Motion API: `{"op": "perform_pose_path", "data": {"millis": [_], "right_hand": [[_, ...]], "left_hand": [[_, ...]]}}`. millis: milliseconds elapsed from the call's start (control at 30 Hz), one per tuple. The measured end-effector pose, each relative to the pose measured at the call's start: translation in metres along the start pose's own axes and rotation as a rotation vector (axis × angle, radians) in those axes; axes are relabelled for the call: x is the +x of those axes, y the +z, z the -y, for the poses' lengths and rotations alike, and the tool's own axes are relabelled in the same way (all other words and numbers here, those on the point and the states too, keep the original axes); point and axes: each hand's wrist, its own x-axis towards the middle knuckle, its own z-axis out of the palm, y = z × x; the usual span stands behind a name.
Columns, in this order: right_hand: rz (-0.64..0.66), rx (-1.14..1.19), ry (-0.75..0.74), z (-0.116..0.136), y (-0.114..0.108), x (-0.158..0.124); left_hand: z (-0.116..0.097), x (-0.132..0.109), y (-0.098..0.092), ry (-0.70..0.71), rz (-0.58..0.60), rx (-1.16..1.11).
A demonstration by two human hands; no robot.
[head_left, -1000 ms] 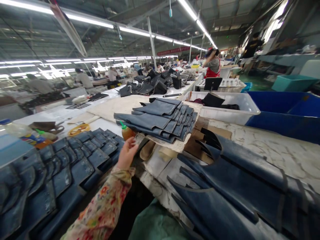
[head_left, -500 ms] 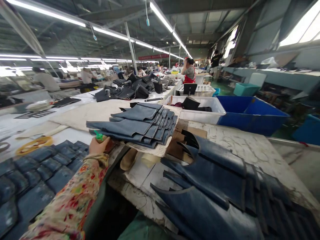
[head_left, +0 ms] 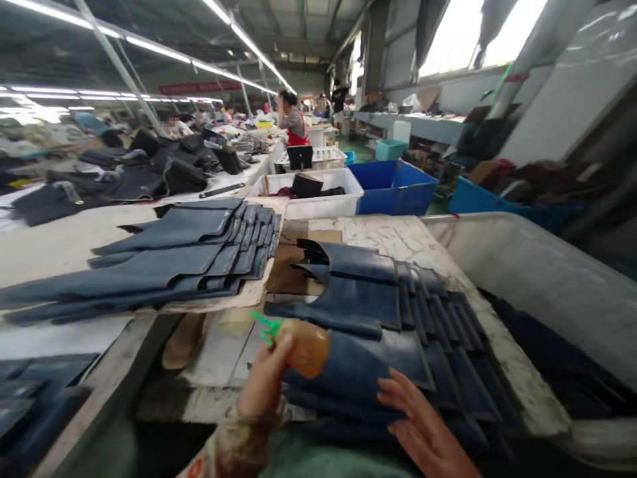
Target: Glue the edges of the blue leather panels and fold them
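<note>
My left hand (head_left: 269, 372) is closed around a squeeze bottle (head_left: 309, 348) of amber liquid with a green nozzle cap, tilted over the near stack. That stack of dark blue leather pieces (head_left: 363, 299) lies fanned out in overlapping rows on the right-hand board. My right hand (head_left: 415, 421) hovers at the stack's near side, fingers spread, holding nothing; whether the fingertips touch the leather I cannot tell. Another fanned stack of blue leather pieces (head_left: 164, 265) sits on the pale board to the left. More blue pieces (head_left: 40, 392) lie at the lower left.
A white bin (head_left: 323, 206) and a blue bin (head_left: 393, 192) stand behind the boards. On the right is a large pale tub (head_left: 537, 265) with dark pieces inside. Black bags (head_left: 149, 166) are heaped at the back left. A person in a red apron (head_left: 296, 126) stands further off.
The view has swung right. My left hand has come from the left stack's edge to the right stack, bringing the bottle into plain sight. My right hand has entered view.
</note>
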Motion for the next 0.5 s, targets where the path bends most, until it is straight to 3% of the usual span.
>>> {"op": "perform_pose_path", "data": {"millis": [100,167,267,400,500], "right_hand": [[-0.023,0.086,-0.17,0.004,0.017,0.017],[-0.131,0.143,-0.148,0.002,0.021,0.018],[-0.279,0.259,-0.063,-0.008,0.016,0.011],[-0.392,0.404,-0.172,-0.014,0.003,-0.003],[-0.487,0.299,-0.226,-0.006,-0.005,-0.01]], "left_hand": [[0.038,-0.021,0.056,-0.163,0.285,-0.099],[0.054,-0.037,0.08,-0.185,0.401,-0.097],[0.067,-0.056,0.1,-0.225,0.501,-0.02],[0.075,-0.064,0.121,-0.299,0.593,-0.049],[0.077,-0.066,0.141,-0.35,0.611,-0.089]]}}
